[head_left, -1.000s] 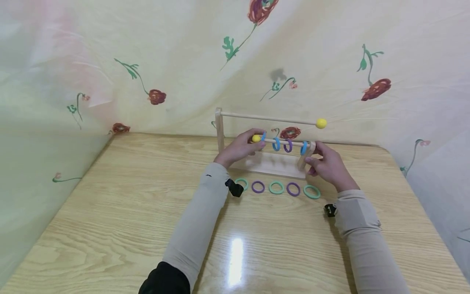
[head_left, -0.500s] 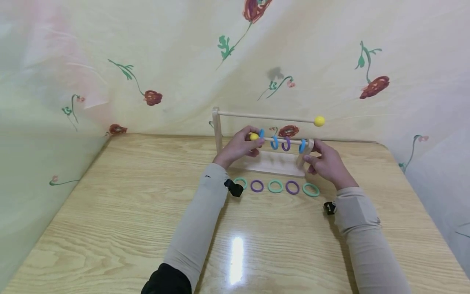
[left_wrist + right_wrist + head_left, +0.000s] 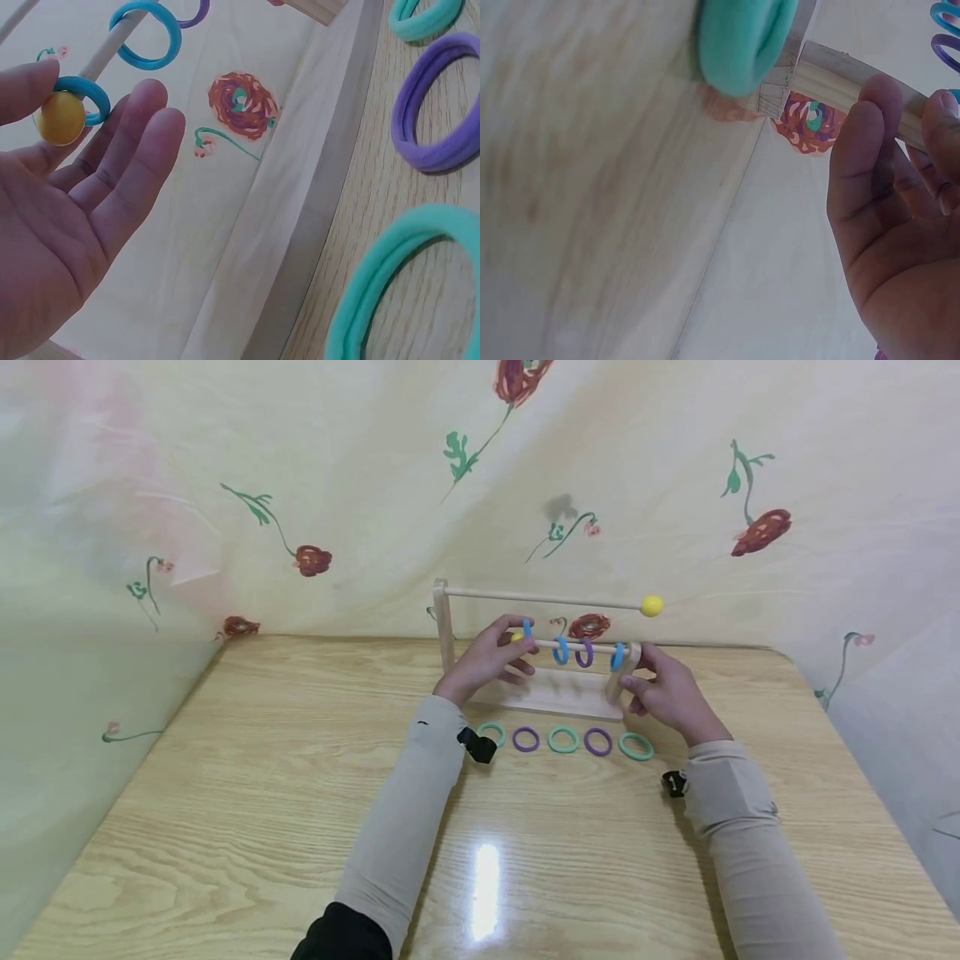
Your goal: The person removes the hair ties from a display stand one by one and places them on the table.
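Note:
A wooden stand (image 3: 444, 627) has two rods, each tipped with a yellow ball. On the lower rod (image 3: 547, 646) hang two blue hair ties (image 3: 560, 651) and a purple hair tie (image 3: 584, 653). My left hand (image 3: 487, 656) pinches another blue hair tie (image 3: 94, 94) between thumb and forefinger, close by the yellow ball (image 3: 60, 118); whether it encircles the ball or the rod behind it I cannot tell. Its other fingers are extended. My right hand (image 3: 671, 693) grips the stand's short right post (image 3: 855, 75) with thumb and fingers.
Along the table in front of the stand lies a row of green hair ties (image 3: 563, 740) and purple hair ties (image 3: 597, 742). The upper rod (image 3: 547, 600) bears no ties. Behind the wooden table (image 3: 247, 793) hangs a flowered cloth (image 3: 360, 485).
My left hand has drawn its blue hair tie leftward along the lower rod to the yellow ball, which is now mostly covered. My right hand has kept its hold on the post.

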Motion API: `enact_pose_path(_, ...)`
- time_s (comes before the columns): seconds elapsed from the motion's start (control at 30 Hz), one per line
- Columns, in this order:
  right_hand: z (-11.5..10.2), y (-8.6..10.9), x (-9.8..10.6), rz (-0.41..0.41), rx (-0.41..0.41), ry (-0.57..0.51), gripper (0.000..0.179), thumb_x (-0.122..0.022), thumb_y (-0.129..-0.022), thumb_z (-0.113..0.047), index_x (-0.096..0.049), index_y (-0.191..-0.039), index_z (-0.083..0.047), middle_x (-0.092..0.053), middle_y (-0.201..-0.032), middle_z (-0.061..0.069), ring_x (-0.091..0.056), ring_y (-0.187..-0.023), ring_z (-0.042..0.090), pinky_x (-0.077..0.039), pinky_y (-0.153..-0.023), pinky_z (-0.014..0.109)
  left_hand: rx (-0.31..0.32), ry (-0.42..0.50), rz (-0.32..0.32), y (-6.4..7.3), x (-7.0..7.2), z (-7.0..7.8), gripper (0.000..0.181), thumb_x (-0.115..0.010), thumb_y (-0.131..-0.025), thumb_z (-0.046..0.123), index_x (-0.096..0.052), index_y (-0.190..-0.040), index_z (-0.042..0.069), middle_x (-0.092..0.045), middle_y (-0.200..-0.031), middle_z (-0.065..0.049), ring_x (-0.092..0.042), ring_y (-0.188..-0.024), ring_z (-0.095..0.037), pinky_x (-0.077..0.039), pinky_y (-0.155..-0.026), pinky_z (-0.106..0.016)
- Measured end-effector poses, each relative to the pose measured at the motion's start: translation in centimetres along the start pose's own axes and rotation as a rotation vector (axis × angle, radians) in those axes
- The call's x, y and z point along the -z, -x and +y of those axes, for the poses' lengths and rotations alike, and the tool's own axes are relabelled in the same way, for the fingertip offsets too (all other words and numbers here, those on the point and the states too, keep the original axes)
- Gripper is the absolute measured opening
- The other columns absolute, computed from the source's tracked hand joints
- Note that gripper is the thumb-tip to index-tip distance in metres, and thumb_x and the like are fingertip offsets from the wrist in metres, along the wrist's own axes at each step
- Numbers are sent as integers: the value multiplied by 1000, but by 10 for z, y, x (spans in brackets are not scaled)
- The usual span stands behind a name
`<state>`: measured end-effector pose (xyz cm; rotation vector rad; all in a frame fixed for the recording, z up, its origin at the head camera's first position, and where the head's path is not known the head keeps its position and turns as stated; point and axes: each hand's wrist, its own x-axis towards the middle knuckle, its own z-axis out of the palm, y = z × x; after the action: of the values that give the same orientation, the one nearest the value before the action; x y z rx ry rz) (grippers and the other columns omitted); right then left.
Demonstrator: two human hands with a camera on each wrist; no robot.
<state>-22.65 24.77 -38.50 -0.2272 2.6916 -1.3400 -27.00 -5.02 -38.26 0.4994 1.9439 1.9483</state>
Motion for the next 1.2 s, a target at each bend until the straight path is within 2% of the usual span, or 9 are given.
enact_pose_path(0.13, 0, -1, 0, -6, -5, 5, 37, -55, -103, -2, -45, -139, -3, -53, -131, 27, -67, -68, 27, -59, -60, 34, 0, 7, -5, 2, 1, -1, 41, -52, -108, 26, -44, -144, 10, -58, -125, -26, -70, -94, -33, -59, -79, -48)
enact_pose_path(0.27, 0, -2, 0, -8, -5, 16, 36, -55, -103, -3, -45, -138, -2, -54, -130, 28, -67, -68, 27, -59, -60, 34, 9, 17, -6, 6, 2, -2, 43, -52, -107, 32, -44, -145, 13, -60, -121, -16, -70, -94, -33, -60, -77, -48)
enact_pose_path(0.33, 0, -2, 0, -10, -5, 19, 35, -55, -104, -4, -45, -137, -2, -54, -130, 27, -67, -68, 27, -59, -60, 34, 12, 20, -7, 7, 2, -3, 45, -51, -107, 34, -43, -146, 14, -61, -122, -15, -70, -94, -33, -60, -76, -47)
enact_pose_path(0.57, 0, -2, -1, -15, -8, 19, 35, -55, -104, -6, -45, -137, -2, -53, -131, 27, -67, -69, 28, -59, -60, 35, 26, 42, -3, 10, 3, -7, 42, -51, -108, 33, -43, -145, 15, -58, -131, -25, -70, -94, -32, -60, -75, -45)
enact_pose_path(0.8, 3, -2, -2, -8, -5, 21, 33, -56, -104, -7, -45, -135, -2, -54, -128, 27, -67, -68, 28, -59, -60, 35, -1, 65, 56, 9, 4, -8, 44, -50, -108, 33, -44, -146, 10, -61, -126, -24, -69, -90, -30, -61, -74, -44)
enact_pose_path(0.93, 4, -2, -2, -9, -2, 19, 33, -56, -104, -6, -46, -135, -2, -54, -126, 26, -67, -68, 27, -59, -60, 35, 11, 83, 92, 10, 5, -9, 47, -51, -108, 30, -41, -148, 5, -60, -125, -22, -69, -88, -27, -61, -74, -43)
enact_pose_path(1.1, 3, -3, 0, -8, 18, 8, 31, -56, -104, -4, -46, -133, -1, -55, -124, 26, -66, -67, 28, -59, -59, 34, 45, 75, 114, 19, 12, -10, 48, -52, -108, 26, -41, -149, 3, -60, -125, -20, -68, -92, -27, -60, -77, -42)
enact_pose_path(1.2, 2, -5, 1, -11, 25, 14, 29, -56, -104, -5, -47, -131, -1, -55, -125, 27, -66, -67, 27, -59, -60, 34, 57, 58, 115, 26, 16, -8, 48, -54, -107, 24, -42, -149, 4, -57, -128, -22, -66, -98, -32, -59, -80, -43)
